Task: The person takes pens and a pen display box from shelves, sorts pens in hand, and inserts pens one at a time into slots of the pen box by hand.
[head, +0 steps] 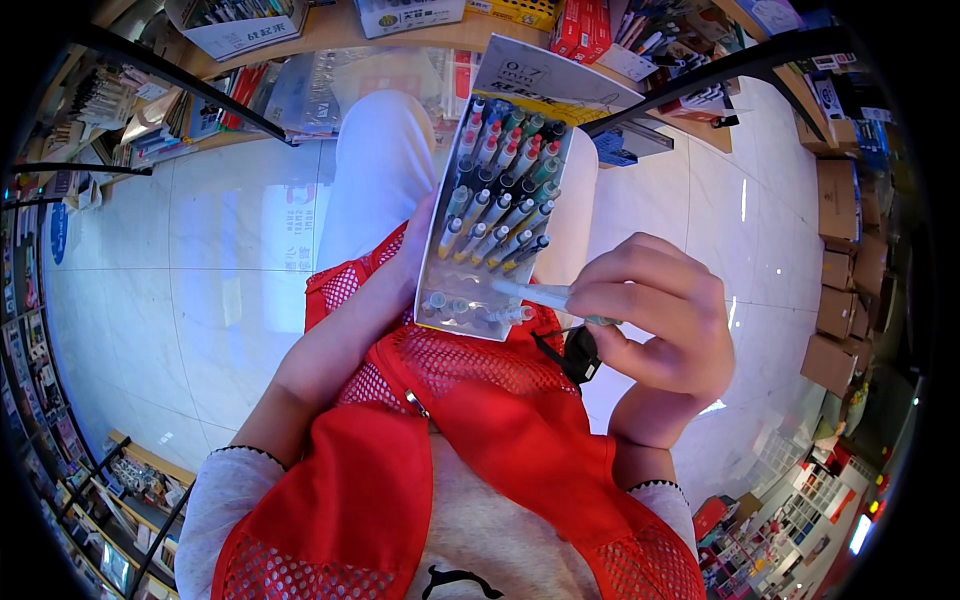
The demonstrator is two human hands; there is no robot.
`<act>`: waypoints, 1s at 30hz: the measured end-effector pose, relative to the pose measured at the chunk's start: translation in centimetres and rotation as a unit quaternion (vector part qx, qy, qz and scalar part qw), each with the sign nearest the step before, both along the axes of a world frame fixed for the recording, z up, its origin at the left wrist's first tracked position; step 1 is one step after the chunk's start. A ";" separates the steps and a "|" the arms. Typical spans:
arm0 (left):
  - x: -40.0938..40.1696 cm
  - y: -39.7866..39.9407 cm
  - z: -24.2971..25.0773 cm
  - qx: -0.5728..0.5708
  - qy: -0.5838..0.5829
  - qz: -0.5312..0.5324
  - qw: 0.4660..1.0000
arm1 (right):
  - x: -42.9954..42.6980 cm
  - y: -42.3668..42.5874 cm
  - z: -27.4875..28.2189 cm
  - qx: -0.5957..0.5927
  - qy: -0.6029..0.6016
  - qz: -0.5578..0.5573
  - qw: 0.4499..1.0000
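Observation:
A white cardboard pen display box [422,304] rests over my lap, its printed lid flap [562,82] standing up at the far end. Several rows of click pens [499,214] stand in it, with red, green, dark and white tops. Near the closest edge, a clear plastic holder [469,283] shows bare slots and a few pens. My left hand [424,229] grips the box from its left side, fingers hidden behind it. Between the fingers of my right hand [660,315] is a pale pen [532,292], pointing over the box's near right part; a greenish end beneath may belong to another pen.
Shelves [330,37] with stationery and pen boxes curve across the front, with black metal bars [187,79] at both sides. Brown cartons [836,202] are stacked at the right. Glossy tiles [240,315] cover the floor. I wear a red mesh vest [487,420].

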State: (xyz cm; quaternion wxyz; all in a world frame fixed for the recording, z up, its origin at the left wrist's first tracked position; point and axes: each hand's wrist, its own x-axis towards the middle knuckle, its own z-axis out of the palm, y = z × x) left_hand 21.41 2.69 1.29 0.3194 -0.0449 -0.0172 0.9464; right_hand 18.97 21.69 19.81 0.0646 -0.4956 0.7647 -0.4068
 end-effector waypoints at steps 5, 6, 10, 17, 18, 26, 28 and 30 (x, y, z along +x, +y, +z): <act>0.2 0.0 0.5 0.010 -0.042 -0.004 0.999 | 0.1 -1.4 -0.9 0.014 -0.010 0.012 1.000; 0.3 0.0 0.3 0.020 -0.057 0.004 0.998 | 0.0 -1.7 -1.0 0.033 -0.015 0.017 0.999; 0.1 0.2 0.4 -0.047 -0.021 0.037 0.998 | -0.3 -2.7 -1.6 0.072 -0.004 -0.008 0.997; 0.2 0.5 -1.3 0.014 0.048 0.160 0.986 | 0.1 -3.8 -4.2 0.136 -0.013 -0.054 0.989; 0.0 0.5 -0.9 0.022 0.028 0.160 0.987 | 0.1 -3.9 -4.4 0.158 0.001 -0.072 0.985; -0.1 0.1 -0.2 -0.035 0.012 0.122 0.992 | 2.2 -6.0 -2.9 0.074 0.108 -0.109 0.985; -0.1 0.1 -0.3 -0.035 0.018 0.121 0.992 | 2.3 -6.7 -3.6 0.076 0.106 -0.100 0.986; 0.0 0.3 -0.5 -0.028 0.029 0.122 0.992 | 2.5 -7.2 -3.6 0.101 0.099 -0.115 0.983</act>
